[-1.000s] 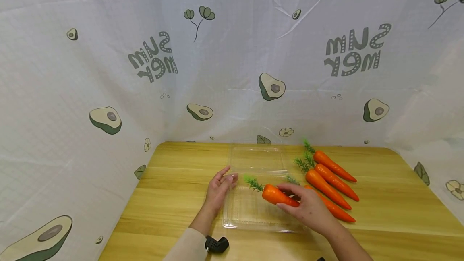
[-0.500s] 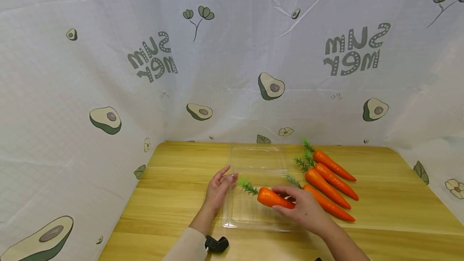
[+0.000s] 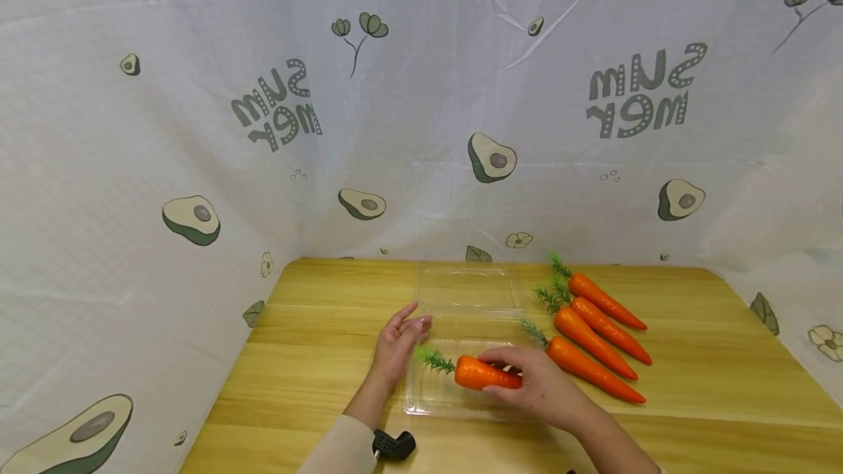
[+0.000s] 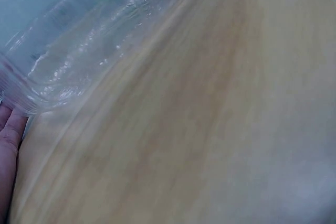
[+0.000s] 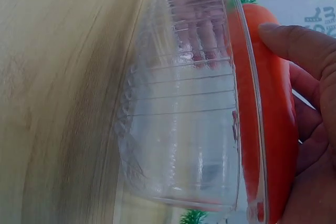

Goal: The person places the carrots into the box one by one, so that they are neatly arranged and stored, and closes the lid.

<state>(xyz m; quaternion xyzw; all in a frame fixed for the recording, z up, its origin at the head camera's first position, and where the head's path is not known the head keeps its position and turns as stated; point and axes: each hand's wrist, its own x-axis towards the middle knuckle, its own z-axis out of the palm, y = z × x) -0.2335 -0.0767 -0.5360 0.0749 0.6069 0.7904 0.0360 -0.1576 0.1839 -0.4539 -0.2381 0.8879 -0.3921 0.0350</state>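
Observation:
My right hand (image 3: pixel 536 388) pinches an orange carrot (image 3: pixel 476 373) with a feathery green top, fingers behind it and thumb in front. The carrot lies sideways over the base of a clear plastic clamshell container (image 3: pixel 435 411), its top pointing left. In the right wrist view the carrot (image 5: pixel 270 108) shows just past the container's rim, with my thumb (image 5: pixel 294 43) pressed on its thick end. My left hand (image 3: pixel 397 346) rests at the container's left side, fingers loosely extended. The left wrist view catches only part of this hand (image 4: pixel 9 145) beside the clear wall (image 4: pixel 79 56).
The container's clear lid (image 3: pixel 467 287) is folded back behind the base. Several more carrots (image 3: pixel 596 370) lie in a slanted row on the wooden table (image 3: pixel 316 357) to the right. A white curtain (image 3: pixel 421 108) printed with avocados hangs behind. A black device (image 3: pixel 395 445) sits at the left wrist.
My right hand has brought the carrot leftward and nearer to me, over the container base. The left hand, the container and the other carrots have stayed put.

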